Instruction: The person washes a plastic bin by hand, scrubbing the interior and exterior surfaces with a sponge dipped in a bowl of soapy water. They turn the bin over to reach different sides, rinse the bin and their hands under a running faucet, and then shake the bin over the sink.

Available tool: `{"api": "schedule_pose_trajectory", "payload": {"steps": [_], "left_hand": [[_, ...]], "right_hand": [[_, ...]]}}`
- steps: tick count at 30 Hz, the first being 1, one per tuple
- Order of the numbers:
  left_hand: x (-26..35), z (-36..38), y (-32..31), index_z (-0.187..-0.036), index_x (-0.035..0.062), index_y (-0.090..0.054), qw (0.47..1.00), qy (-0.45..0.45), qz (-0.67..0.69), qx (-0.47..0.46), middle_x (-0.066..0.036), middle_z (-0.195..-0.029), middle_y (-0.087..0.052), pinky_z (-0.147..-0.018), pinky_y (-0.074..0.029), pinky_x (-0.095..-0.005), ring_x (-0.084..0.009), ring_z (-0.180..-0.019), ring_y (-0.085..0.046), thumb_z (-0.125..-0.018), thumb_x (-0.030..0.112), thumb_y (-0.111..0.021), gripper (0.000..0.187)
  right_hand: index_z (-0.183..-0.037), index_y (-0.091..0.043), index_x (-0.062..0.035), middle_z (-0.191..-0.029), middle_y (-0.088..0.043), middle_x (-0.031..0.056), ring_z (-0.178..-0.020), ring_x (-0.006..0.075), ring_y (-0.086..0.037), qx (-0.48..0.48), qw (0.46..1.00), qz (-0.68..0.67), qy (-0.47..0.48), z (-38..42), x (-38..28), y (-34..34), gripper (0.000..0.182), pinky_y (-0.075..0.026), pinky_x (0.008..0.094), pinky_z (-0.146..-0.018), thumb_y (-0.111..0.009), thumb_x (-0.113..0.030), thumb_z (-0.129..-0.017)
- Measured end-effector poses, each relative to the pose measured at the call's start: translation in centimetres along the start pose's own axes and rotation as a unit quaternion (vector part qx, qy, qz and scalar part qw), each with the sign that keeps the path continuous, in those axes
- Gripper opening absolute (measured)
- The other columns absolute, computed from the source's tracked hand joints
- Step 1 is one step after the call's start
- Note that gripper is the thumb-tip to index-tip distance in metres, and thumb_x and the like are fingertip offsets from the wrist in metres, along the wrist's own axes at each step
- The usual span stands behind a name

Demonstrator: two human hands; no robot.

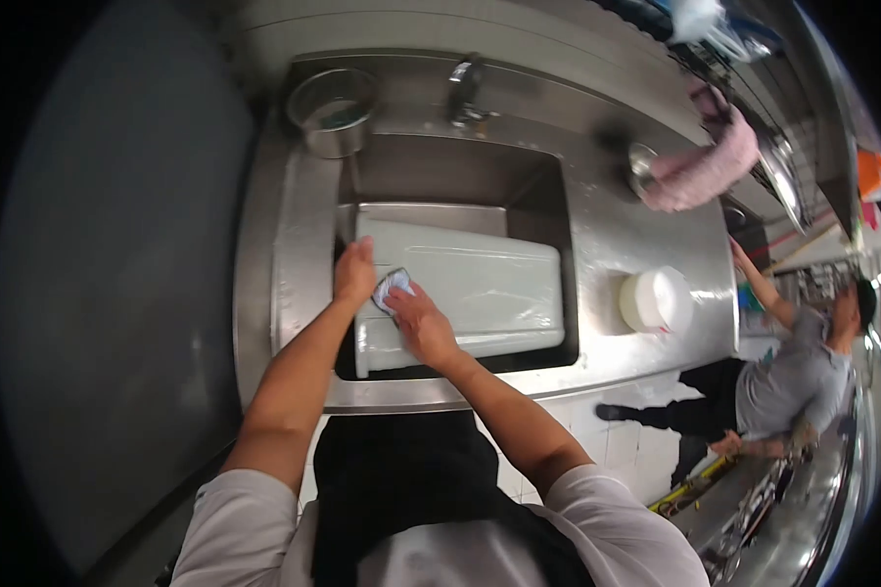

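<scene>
A large pale grey plastic bin point(480, 284) lies on its side in the steel sink point(450, 171), its wider end towards the left. My left hand point(355, 271) grips the bin's rim at that left end, with the fingers partly hidden. In my right hand point(423, 321) is a small bluish-white scrubbing pad point(392, 290), pressed against the bin's upper side close to the rim. Both hands are slightly blurred.
A chrome tap point(465, 90) rises behind the sink. On the counter, a clear round container point(333, 112) stands at left and a white tub point(656, 300) at right. A pink cloth point(705, 171) hangs beyond. Another person point(788, 377) is at far right.
</scene>
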State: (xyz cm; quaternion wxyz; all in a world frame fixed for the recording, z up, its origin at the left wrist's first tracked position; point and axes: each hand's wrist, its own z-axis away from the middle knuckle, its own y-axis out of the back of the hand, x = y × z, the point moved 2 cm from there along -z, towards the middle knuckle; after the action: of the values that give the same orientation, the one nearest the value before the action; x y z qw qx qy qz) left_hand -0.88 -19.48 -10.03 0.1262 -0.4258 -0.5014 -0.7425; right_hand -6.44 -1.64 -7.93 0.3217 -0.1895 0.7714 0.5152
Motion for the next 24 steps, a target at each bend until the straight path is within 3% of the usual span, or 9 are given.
{"api": "schedule_pose_trajectory", "payload": {"steps": [4,6,8,10,11,14,18,20,24], "left_hand": [[0.8,0.5,0.4,-0.097,-0.0052,-0.055,0.999,0.017,-0.027,0.019,-0.031,-0.102,-0.058,-0.086,-0.042,-0.0509,-0.0472,-0.099,-0.053,-0.096,0.043,-0.035,0.052],[0.6,0.6,0.4,-0.097,-0.0052,-0.055,0.999,0.014,-0.030,0.021,-0.031,-0.102,-0.058,-0.085,-0.042,-0.0511,-0.0476,-0.098,-0.054,-0.096,0.043,-0.035,0.052],[0.9,0.4,0.2,-0.097,-0.0053,-0.055,0.999,0.003,-0.029,0.025,-0.031,-0.101,-0.058,-0.085,-0.042,-0.0512,-0.0479,-0.097,-0.054,-0.096,0.043,-0.036,0.052],[0.6,0.3,0.3,-0.098,-0.0051,-0.054,0.999,0.021,-0.045,0.002,-0.031,-0.101,-0.058,-0.084,-0.042,-0.0515,-0.0480,-0.097,-0.054,-0.096,0.043,-0.036,0.052],[0.4,0.2,0.3,-0.099,-0.0049,-0.054,0.998,0.020,-0.056,0.004,-0.031,-0.101,-0.058,-0.084,-0.042,-0.0514,-0.0478,-0.097,-0.054,-0.096,0.043,-0.036,0.051],[0.9,0.5,0.4,-0.099,-0.0050,-0.054,0.999,0.022,-0.033,0.016,-0.030,-0.101,-0.059,-0.084,-0.043,-0.0513,-0.0476,-0.097,-0.054,-0.096,0.043,-0.037,0.050],[0.1,0.0,0.0,-0.098,-0.0045,-0.054,0.999,0.018,-0.046,0.008,-0.030,-0.100,-0.059,-0.083,-0.043,-0.0514,-0.0473,-0.096,-0.055,-0.096,0.043,-0.037,0.050],[0.5,0.1,0.3,-0.097,-0.0043,-0.054,0.998,0.024,-0.054,0.011,-0.030,-0.099,-0.059,-0.083,-0.043,-0.0517,-0.0473,-0.096,-0.055,-0.096,0.043,-0.037,0.050],[0.6,0.0,0.1,-0.096,-0.0039,-0.053,0.997,0.039,-0.066,0.014,-0.030,-0.098,-0.059,-0.082,-0.043,-0.0525,-0.0473,-0.095,-0.055,-0.095,0.043,-0.037,0.050]], "right_hand": [[-0.135,-0.039,-0.0071,-0.137,-0.044,0.0165,-0.125,0.0375,-0.041,0.017,0.983,0.154,-0.101,8.1,6.1,7.1,0.052,-0.026,0.0436,-0.111,-0.045,-0.001,-0.084],[-0.136,-0.038,-0.0063,-0.140,-0.040,0.0166,-0.128,0.0417,-0.036,0.004,0.943,0.268,-0.199,10.6,11.4,11.1,0.054,-0.033,0.0443,-0.107,-0.045,-0.001,-0.083],[-0.134,-0.038,-0.0009,-0.132,-0.045,0.0218,-0.117,0.0452,-0.044,0.023,0.922,0.319,-0.217,9.5,11.1,13.4,0.054,-0.043,0.0440,-0.096,-0.046,-0.001,-0.081],[-0.132,-0.038,0.0052,-0.115,-0.050,0.0250,-0.100,0.0428,-0.050,0.052,0.848,0.338,-0.405,8.2,10.4,12.9,0.053,-0.047,0.0434,-0.085,-0.046,-0.001,-0.080],[-0.129,-0.039,0.0086,-0.102,-0.050,0.0243,-0.088,0.0387,-0.049,0.077,0.851,0.408,-0.322,9.1,11.5,11.2,0.051,-0.046,0.0445,-0.079,-0.046,-0.002,-0.079],[-0.126,-0.042,0.0097,-0.107,-0.050,0.0261,-0.094,0.0395,-0.050,0.010,0.878,0.402,-0.259,10.2,6.7,6.9,0.048,-0.044,0.0477,-0.084,-0.046,-0.007,-0.081],[-0.121,-0.047,0.0091,-0.108,-0.051,0.0253,-0.094,0.0400,-0.051,0.009,0.898,0.366,-0.244,10.6,10.1,10.1,0.041,-0.043,0.0475,-0.086,-0.045,-0.007,-0.083],[-0.116,-0.049,0.0092,-0.106,-0.052,0.0250,-0.095,0.0404,-0.052,0.043,0.876,0.321,-0.356,9.2,12.6,13.8,0.035,-0.042,0.0470,-0.088,-0.043,-0.009,-0.086],[-0.111,-0.050,0.0109,-0.107,-0.052,0.0287,-0.096,0.0408,-0.051,0.109,0.908,0.259,-0.309,10.3,13.4,8.5,0.033,-0.040,0.0481,-0.089,-0.039,-0.013,-0.091]]}}
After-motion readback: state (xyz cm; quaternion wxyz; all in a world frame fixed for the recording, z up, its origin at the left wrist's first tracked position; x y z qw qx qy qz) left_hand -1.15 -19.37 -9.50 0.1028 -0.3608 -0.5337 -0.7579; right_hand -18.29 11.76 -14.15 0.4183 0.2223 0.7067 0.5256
